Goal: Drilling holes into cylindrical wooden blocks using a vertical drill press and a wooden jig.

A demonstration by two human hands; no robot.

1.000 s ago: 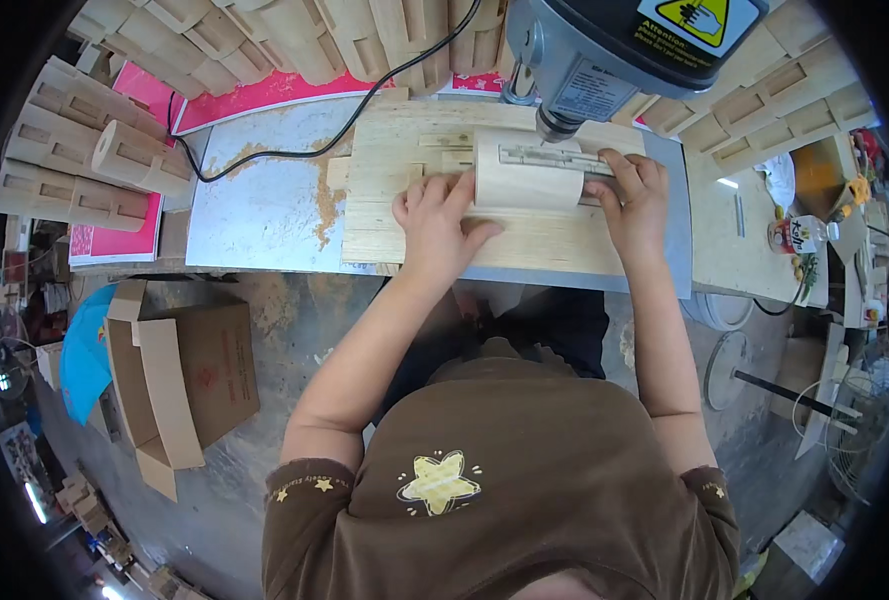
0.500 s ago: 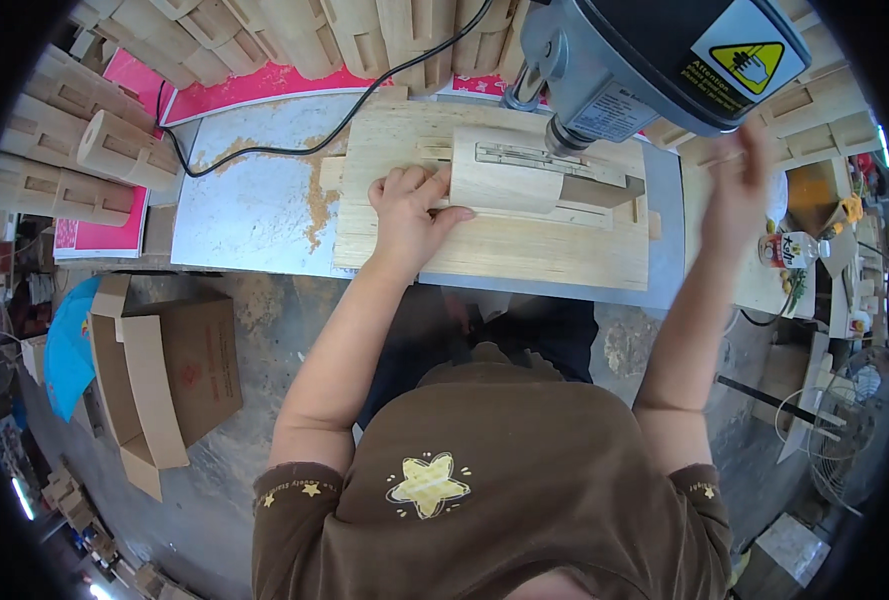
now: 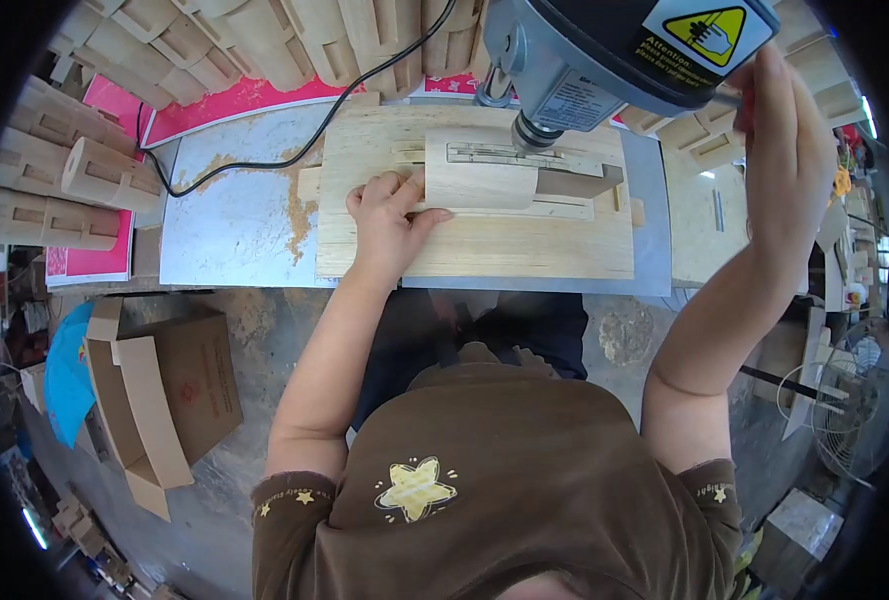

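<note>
Your head camera looks steeply down from above your chest, close over the wooden board (image 3: pixel 474 235) on the bench, facing the far wood stacks (image 3: pixel 264 40).

To your left on the surface (image 3: pixel 234 235), stacked pale wooden blocks (image 3: pixel 59 185) lie on a pink sheet (image 3: pixel 99 262). A black cable (image 3: pixel 264 165) curls over sawdust (image 3: pixel 299 215). More wooden blocks (image 3: pixel 264 40) line the far edge. On the floor at your left, an open cardboard box (image 3: pixel 169 390) sits beside a blue cloth (image 3: pixel 64 380). A wire fan guard (image 3: pixel 844 410) stands at your right.
</note>
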